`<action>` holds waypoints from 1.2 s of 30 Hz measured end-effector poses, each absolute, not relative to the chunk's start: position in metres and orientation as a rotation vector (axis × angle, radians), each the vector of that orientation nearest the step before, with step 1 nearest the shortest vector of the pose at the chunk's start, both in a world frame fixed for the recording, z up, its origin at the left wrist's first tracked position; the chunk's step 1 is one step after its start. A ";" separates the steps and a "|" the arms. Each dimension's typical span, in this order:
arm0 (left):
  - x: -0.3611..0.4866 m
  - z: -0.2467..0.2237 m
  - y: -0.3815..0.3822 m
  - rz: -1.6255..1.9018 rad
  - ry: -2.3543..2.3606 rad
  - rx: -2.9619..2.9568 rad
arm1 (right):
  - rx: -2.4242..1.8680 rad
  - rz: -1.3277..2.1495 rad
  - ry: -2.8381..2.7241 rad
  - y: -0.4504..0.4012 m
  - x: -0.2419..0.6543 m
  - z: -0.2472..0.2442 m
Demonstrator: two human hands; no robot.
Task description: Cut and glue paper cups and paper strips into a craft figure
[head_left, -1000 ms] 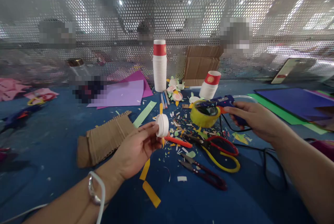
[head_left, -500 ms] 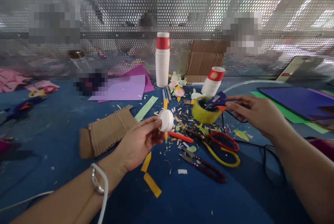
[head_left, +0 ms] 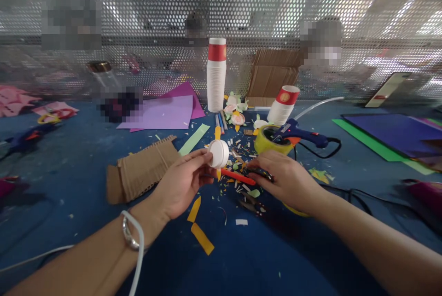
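The right hand [head_left: 290, 183] has just left the glue gun [head_left: 315, 138] propped on the tape roll [head_left: 273, 146] and come down over the scissors [head_left: 296, 211]; can't tell whether its fingers grip them. Left hand's [head_left: 183, 185] fingers pinch the white disc [head_left: 217, 154] above the tabletop's [head_left: 221, 273] middle.

Perforated screen [head_left: 155, 24]: grey, across the rear, 10 to 2 o'clock
Bottle [head_left: 105, 75]: bronze-coloured cap, 10 o'clock
Lilac sheet [head_left: 162, 114]: overlapping magenta sheet [head_left: 189, 95], between 9 and 10 o'clock
Pale slab [head_left: 387, 90]: tilted, between 2 and 3 o'clock
Blue sheet [head_left: 383, 132]: over green sheet [head_left: 366, 144], 3 o'clock
Pink paper [head_left: 14, 101]: towards 9 o'clock
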State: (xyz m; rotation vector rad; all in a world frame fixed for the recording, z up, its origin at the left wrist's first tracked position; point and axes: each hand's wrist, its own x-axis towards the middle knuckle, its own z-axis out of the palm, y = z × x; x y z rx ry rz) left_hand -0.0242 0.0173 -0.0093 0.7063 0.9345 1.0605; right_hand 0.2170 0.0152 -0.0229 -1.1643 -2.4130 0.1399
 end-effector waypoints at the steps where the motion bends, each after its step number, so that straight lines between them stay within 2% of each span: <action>1: -0.024 -0.010 0.017 1.062 0.934 0.711 | -1.181 0.159 -2.425 0.016 0.215 -0.025; 8: -0.025 -0.011 0.018 1.056 0.914 0.731 | -1.157 0.153 -2.495 0.009 0.212 -0.026; 14: -0.025 -0.010 0.017 1.054 0.897 0.721 | -1.044 0.285 -2.489 0.008 0.212 -0.025; 29: -0.027 -0.012 0.018 1.061 0.914 0.768 | -0.996 0.154 -2.542 0.057 0.195 -0.038; 36: -0.028 -0.010 0.019 1.068 0.928 0.773 | -1.015 0.173 -2.474 0.049 0.199 -0.027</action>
